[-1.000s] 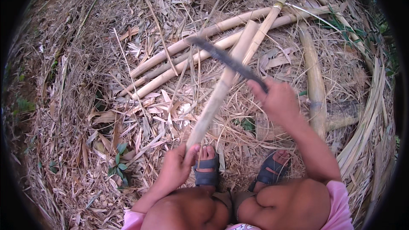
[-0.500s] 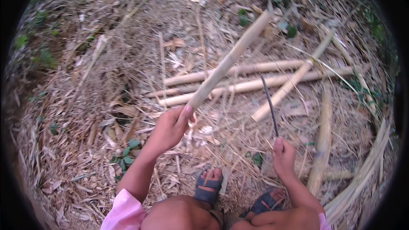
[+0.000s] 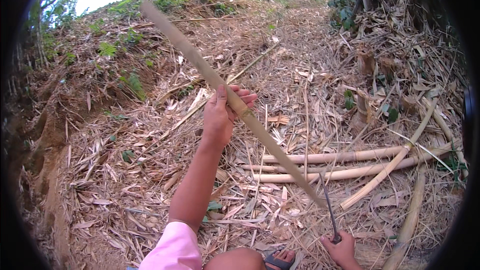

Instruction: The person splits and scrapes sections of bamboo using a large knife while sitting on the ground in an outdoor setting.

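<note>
My left hand [image 3: 220, 120] is raised in the middle of the view. It supports a long bamboo pole [image 3: 274, 146] near a joint, thumb over the top and fingers partly stretched out beneath. The pole slants from upper left down to lower right, its ends blurred by motion. Low on the right, my right hand [image 3: 342, 250] is closed round the handle of a long, thin, dark-bladed knife [image 3: 330, 210]. The blade points up and slightly left, close to the pole's lower end; whether they touch I cannot tell.
Pale bamboo poles [image 3: 345, 174] lie on the littered ground at right, with another pole [image 3: 377, 179] lying across them. A thicker pole [image 3: 409, 220] lies at lower right. Cut stumps [image 3: 365, 60] stand farther back. An earth bank [image 3: 52, 170] runs along the left.
My view has tilted up and turned left. The bamboo pole has swung from leaning right to leaning left, and my left hand's fingers have loosened around it. My right hand still grips the knife.
</note>
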Available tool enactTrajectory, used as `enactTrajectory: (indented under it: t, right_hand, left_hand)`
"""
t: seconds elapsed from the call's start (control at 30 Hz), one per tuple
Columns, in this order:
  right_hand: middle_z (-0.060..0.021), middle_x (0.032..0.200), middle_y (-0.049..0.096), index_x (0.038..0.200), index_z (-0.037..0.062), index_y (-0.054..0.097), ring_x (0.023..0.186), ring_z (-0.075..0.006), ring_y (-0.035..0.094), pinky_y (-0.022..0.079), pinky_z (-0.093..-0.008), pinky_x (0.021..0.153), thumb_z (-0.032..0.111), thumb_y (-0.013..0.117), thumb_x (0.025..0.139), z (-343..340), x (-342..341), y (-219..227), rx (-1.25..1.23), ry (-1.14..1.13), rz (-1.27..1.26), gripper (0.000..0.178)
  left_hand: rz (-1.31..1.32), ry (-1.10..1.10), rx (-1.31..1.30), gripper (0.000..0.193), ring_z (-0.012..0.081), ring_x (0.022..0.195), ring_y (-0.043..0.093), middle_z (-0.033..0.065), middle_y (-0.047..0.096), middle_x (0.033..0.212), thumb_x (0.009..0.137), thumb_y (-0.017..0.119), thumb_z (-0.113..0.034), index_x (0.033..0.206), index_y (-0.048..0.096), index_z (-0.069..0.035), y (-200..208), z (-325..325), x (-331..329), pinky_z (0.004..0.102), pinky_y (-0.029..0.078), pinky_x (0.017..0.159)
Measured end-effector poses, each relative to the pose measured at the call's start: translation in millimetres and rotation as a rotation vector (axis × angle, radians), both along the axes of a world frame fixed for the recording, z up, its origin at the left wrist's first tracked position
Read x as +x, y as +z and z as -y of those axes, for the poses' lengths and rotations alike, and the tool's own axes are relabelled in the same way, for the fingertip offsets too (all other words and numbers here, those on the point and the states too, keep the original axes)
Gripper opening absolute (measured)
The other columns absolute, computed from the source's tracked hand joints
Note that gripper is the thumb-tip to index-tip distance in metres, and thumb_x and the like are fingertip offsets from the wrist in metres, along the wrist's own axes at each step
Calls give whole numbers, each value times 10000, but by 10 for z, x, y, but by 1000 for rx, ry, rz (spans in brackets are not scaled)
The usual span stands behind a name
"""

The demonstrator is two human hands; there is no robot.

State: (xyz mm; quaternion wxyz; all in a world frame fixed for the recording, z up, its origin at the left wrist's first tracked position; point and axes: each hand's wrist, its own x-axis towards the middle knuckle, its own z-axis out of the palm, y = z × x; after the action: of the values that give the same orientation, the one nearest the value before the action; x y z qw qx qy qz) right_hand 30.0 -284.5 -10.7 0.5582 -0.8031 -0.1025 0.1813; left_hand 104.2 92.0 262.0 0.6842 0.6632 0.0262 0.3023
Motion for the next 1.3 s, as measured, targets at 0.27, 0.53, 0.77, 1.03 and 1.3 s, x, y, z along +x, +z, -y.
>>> enactTrajectory:
  t: [0.27,0.53,0.77,1.03,1.3]
  right_hand:
    - [-25,532,517,627,32,538,509,-106,456,384,-302,495,238,858,723,96,-23,-3,-29,-40,30,392]
    - [-15,520,500,649,23,545,485,-110,451,375,-305,484,202,860,726,30,554,654,-32,-160,311,370]
    - [-61,769,647,849,-9,640,619,-152,564,438,-304,566,172,869,691,-296,818,1003,87,-64,618,332]
    - [-5,624,575,835,-5,655,555,-76,520,434,-263,531,135,843,686,-266,567,455,-41,-29,379,278]
    - [49,617,537,837,19,656,560,-31,491,403,-208,527,123,843,669,24,503,685,25,162,72,272]
  left_hand:
    - [14,160,-224,445,366,1233,560,157,537,1354,1064,313,-393,1301,434,-36,-218,-120,-298,531,512,978]
    - [-109,253,-440,432,300,1308,509,-23,561,1394,1056,312,-453,1356,456,-177,-311,-62,-667,624,223,1098]
    - [-225,158,-426,461,283,1103,657,54,614,1319,1069,319,-397,1343,489,-67,-536,102,-632,351,543,869]
    - [-286,47,-453,508,384,1131,630,196,589,1300,1065,347,-373,1321,451,54,-651,490,-551,441,547,957]
    - [-75,-333,-745,706,486,1372,352,367,306,1473,1012,417,-429,1443,266,109,-642,567,-741,542,365,1129]
